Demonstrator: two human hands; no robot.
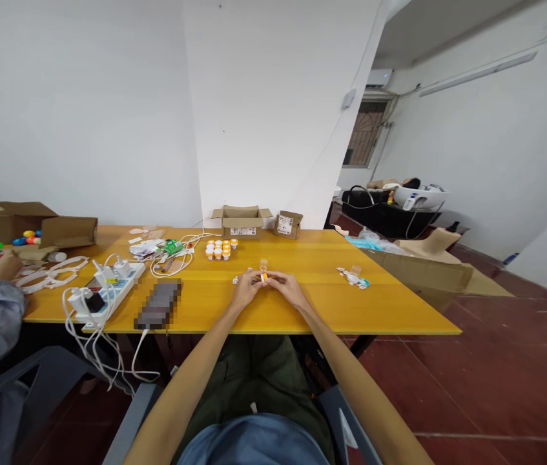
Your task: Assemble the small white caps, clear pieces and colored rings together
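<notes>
My left hand and my right hand meet over the table, fingertips closed around a small orange-and-white container. It resembles the several orange containers with white lids grouped further back to the left. Just beyond my fingers is a small clear plastic cup. Beside my left hand lie small white pieces, partly hidden by it. To the right of my right hand sits a little pile of white and teal pieces, too small to name.
Two cardboard boxes, an open one and a smaller one, stand by the wall. On the left are a dark phone, a power strip with tangled cables and a green circuit board. Another person's hand works at far left.
</notes>
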